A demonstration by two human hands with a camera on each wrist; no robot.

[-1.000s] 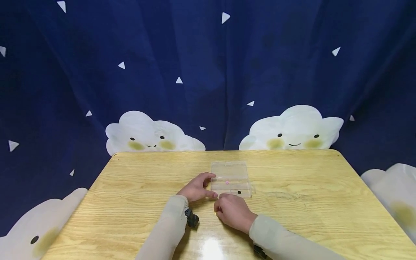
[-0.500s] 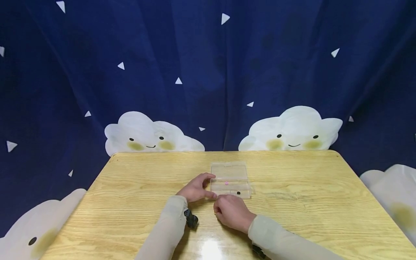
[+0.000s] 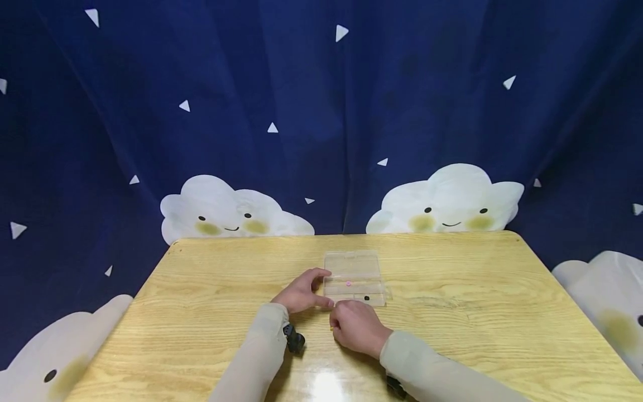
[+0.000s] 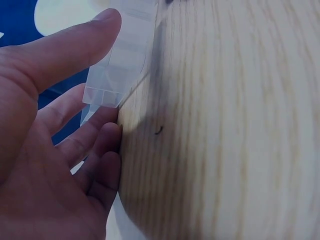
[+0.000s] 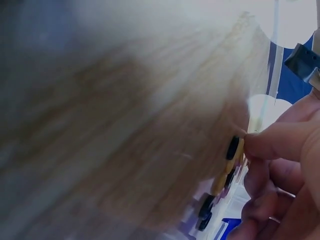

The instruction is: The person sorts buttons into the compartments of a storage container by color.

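two hands at work on one wooden table [image 3: 467,335], and between them one clear box [image 3: 351,262], lid laid back beyond its tray! two pieces in that tray: one pink piece [image 3: 349,283] in the rear part, one black piece [image 3: 366,298] up front. the left hand [image 3: 303,293] is at the box's left side, thumb and index finger well spread about its edge, the other fingers loosely bent. the right hand [image 3: 358,326] is down just in front of the box, fingers curled, one tip touching a yellow piece [image 5: 240,149]; pinched or merely touched, i can't tell. by that fingertip, at least two dark round pieces [image 5: 233,148], overlapping, the exact count unclear. four clouds on the backdrop [image 3: 306,84], the outer two cut off; two sleeves, both running out of frame.
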